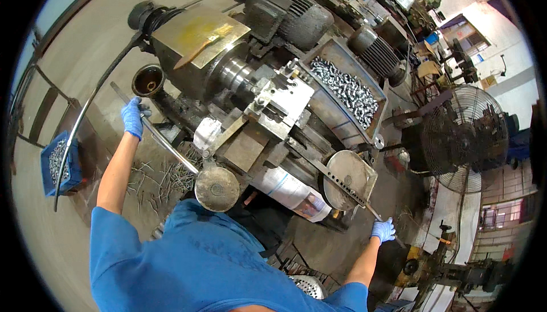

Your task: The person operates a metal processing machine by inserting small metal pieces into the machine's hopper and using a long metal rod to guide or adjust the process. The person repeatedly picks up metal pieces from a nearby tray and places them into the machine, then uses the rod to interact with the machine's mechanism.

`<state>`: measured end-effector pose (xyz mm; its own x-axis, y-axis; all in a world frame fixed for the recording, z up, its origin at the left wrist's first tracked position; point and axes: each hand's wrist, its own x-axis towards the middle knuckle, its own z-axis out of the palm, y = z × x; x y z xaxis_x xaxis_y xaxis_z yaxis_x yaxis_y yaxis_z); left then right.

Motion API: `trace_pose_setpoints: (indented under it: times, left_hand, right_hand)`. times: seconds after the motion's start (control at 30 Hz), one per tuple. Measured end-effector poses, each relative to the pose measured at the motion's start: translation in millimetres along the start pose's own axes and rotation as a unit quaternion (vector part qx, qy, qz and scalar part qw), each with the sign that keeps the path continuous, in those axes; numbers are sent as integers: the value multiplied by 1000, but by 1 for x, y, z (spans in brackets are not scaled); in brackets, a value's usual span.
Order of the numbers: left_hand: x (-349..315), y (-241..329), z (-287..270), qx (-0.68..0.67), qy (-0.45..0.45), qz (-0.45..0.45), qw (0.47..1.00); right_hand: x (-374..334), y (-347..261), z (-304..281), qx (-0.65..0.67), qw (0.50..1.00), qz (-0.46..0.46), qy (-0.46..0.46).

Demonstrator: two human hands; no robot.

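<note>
My left hand (133,118), in a light blue glove, is wrapped round a long bare metal lever (174,151) that slants down to the front of a greasy machine (188,61). Far out on the right, my gloved right hand (383,230) is closed round the end of another lever (342,184), a flat bar with a row of holes. Between the two hands lies the machine's bright round spindle (238,76), with a metal tool block (288,100) beside it. Round discs (217,189) sit near the lower end of the left lever.
Behind the tool block stands a grey bin (336,128) of small shiny metal parts (347,88). A blue crate (73,183) with similar parts is at far left. Thin metal scrap (162,184) litters the floor. A large caged fan (464,135) stands right; a motor (290,18) sits behind.
</note>
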<state>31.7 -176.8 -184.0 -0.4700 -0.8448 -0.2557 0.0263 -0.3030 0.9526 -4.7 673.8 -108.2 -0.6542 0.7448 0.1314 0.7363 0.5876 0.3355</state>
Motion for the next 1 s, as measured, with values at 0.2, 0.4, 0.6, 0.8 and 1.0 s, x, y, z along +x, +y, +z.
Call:
trace_pose_setpoints:
  times: [0.2, 0.4, 0.6, 0.8, 1.0]
  left_hand:
    - [-4, 6, -38, -23, -49, -22, 998]
    - [46, -93, -75, 554, -159, 203, 792]
    - [4, -72, -28, 751, -263, 235, 558]
    - [-30, -117, -33, 680, -206, 291, 641]
    - [-8, -87, -31, 719, -266, 226, 601]
  right_hand:
    - [-46, -44, 4, 101, 973, -132, 162]
    - [-116, -10, 51, 334, 909, -199, 153]
    - [-163, -2, 49, 340, 923, -178, -20]
    - [-185, -35, -39, 480, 830, -266, -96]
    - [-231, -131, -163, 644, 569, -395, -324]
